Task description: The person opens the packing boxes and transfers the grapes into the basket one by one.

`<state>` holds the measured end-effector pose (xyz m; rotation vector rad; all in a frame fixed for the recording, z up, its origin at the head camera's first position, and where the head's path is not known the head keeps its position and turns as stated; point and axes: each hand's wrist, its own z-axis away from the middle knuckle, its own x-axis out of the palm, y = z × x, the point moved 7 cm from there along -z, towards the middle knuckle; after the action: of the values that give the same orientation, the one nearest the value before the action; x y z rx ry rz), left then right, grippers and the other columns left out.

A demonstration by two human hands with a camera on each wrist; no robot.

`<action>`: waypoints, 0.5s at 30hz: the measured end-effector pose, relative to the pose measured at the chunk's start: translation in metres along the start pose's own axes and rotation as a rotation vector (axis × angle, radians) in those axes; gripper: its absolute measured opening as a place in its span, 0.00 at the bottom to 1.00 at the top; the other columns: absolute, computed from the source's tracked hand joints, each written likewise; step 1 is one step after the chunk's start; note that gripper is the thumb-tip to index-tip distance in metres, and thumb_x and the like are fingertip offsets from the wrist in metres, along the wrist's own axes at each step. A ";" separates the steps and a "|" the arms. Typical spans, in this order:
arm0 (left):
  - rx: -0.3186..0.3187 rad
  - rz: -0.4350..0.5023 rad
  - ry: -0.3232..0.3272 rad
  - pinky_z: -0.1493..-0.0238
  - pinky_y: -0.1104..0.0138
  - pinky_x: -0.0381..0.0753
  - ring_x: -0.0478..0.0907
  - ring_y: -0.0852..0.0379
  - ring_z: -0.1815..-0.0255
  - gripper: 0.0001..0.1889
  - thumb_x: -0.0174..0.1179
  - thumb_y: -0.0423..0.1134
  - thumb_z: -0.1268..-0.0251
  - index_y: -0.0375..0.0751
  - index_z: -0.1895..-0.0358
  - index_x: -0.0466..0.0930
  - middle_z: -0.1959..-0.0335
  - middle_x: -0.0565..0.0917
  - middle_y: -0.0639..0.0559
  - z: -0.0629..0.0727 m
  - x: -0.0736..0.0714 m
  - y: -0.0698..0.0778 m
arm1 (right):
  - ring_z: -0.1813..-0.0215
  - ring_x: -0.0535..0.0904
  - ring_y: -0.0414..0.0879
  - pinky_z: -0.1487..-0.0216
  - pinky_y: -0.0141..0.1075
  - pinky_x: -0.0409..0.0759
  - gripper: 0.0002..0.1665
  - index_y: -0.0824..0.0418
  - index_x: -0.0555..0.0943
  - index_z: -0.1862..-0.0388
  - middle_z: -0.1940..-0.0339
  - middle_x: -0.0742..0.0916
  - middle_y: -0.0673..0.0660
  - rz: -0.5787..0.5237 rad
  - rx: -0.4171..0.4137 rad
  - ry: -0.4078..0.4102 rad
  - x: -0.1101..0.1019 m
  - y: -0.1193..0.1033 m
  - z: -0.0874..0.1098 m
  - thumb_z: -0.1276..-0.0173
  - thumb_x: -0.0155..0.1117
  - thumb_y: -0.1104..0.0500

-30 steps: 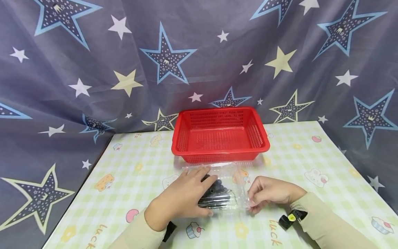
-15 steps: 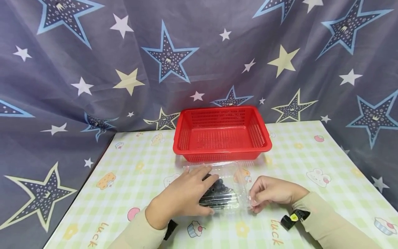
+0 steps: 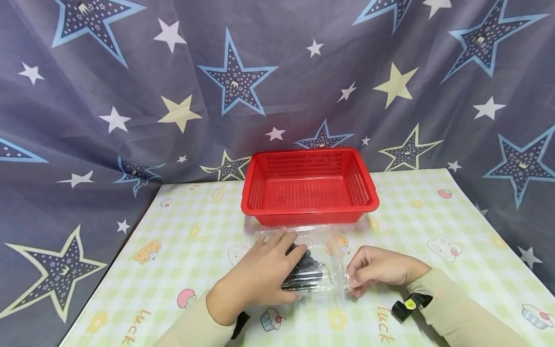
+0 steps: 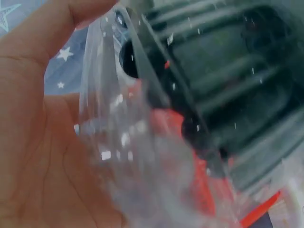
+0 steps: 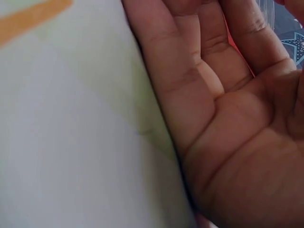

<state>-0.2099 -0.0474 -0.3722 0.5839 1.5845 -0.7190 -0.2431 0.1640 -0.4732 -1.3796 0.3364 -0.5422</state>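
A clear plastic clamshell box [image 3: 320, 241] lies on the table, with dark round fruit [image 3: 307, 261] visible through it. My left hand [image 3: 262, 272] grips the box from the left, fingers spread over its top and thumb along the near side. In the left wrist view the crinkled clear wall [image 4: 123, 142] sits close to the palm, the dark fruit behind it. At the right end, my right hand [image 3: 377, 267] pinches the box's rim between thumb and curled fingers. The right wrist view shows that palm [image 5: 237, 137] low beside the tablecloth; the pinch itself is hardly visible there.
Right behind the box stands a red perforated plastic basket [image 3: 310, 193] with nothing in it. A green checked tablecloth [image 3: 173, 260] with cartoon prints covers the table. A grey star-patterned curtain [image 3: 282, 72] hangs behind and at both sides.
The left hand has shifted slightly to the right over the box. My right hand stays at the box's right rim. Box and basket look nearly unmoved; the head view has shifted a little.
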 end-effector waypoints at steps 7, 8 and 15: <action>0.016 -0.128 0.157 0.36 0.45 0.78 0.77 0.43 0.32 0.41 0.64 0.71 0.45 0.47 0.34 0.77 0.34 0.79 0.46 -0.006 -0.003 0.025 | 0.62 0.90 0.45 0.51 0.45 0.89 0.09 0.80 0.82 0.64 0.69 0.92 0.52 -0.004 -0.003 0.000 0.000 -0.001 0.001 0.34 0.62 0.70; 0.020 -0.143 0.186 0.37 0.46 0.79 0.78 0.44 0.33 0.40 0.64 0.71 0.44 0.47 0.36 0.78 0.35 0.80 0.46 -0.007 -0.004 0.029 | 0.62 0.90 0.45 0.52 0.45 0.89 0.08 0.78 0.83 0.65 0.69 0.92 0.52 -0.003 -0.001 0.000 0.000 0.000 0.001 0.33 0.62 0.70; 0.036 -0.173 0.310 0.42 0.53 0.81 0.82 0.51 0.38 0.32 0.67 0.68 0.45 0.50 0.43 0.81 0.42 0.85 0.51 -0.008 -0.006 0.044 | 0.62 0.90 0.44 0.51 0.45 0.89 0.08 0.61 0.87 0.66 0.69 0.92 0.51 0.000 0.015 -0.006 0.001 0.001 0.000 0.33 0.62 0.69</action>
<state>-0.1822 -0.0114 -0.3713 0.6118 1.9307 -0.8157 -0.2419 0.1636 -0.4738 -1.3665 0.3268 -0.5398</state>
